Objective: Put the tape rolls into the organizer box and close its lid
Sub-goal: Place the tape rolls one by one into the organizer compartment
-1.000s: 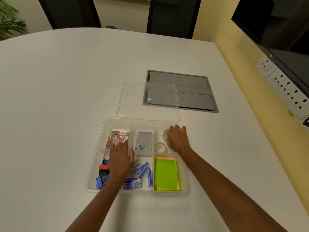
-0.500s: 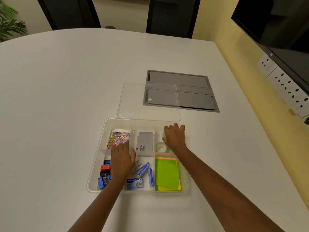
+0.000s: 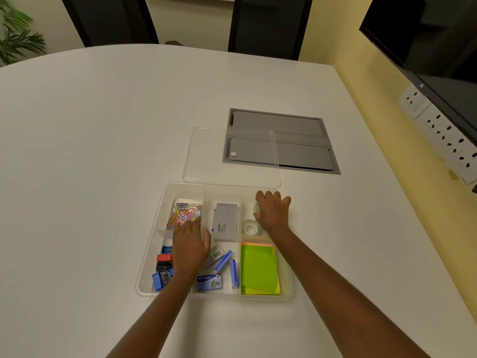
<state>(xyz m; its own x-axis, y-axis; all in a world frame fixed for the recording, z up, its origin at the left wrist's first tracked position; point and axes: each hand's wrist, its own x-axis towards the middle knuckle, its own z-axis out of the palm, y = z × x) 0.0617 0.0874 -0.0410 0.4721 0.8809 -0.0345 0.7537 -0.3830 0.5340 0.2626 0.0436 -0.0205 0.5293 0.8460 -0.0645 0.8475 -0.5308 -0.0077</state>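
The clear organizer box (image 3: 154, 244) sits open on the white table. In its far right compartment lie two clear tape rolls: one (image 3: 249, 226) sits in plain sight, the other (image 3: 256, 208) peeks out beside my fingers. My right hand (image 3: 273, 212) hovers flat over that compartment with fingers spread, holding nothing that I can see. My left hand (image 3: 190, 246) rests palm down across the box's left and middle compartments. The clear lid (image 3: 206, 156) lies flat on the table just beyond the box.
The box also holds coloured paper clips (image 3: 183, 212), a grey card box (image 3: 225, 221), sharpeners (image 3: 163, 270), staple packs (image 3: 209, 281) and green sticky notes (image 3: 259, 270). A grey cable hatch (image 3: 296, 143) lies under the lid's right part. Wall sockets (image 3: 444, 130) line the right.
My right hand has shifted slightly right and its fingers have spread over the far right compartment, so the farther tape roll shows at its left. My left hand has stayed put.
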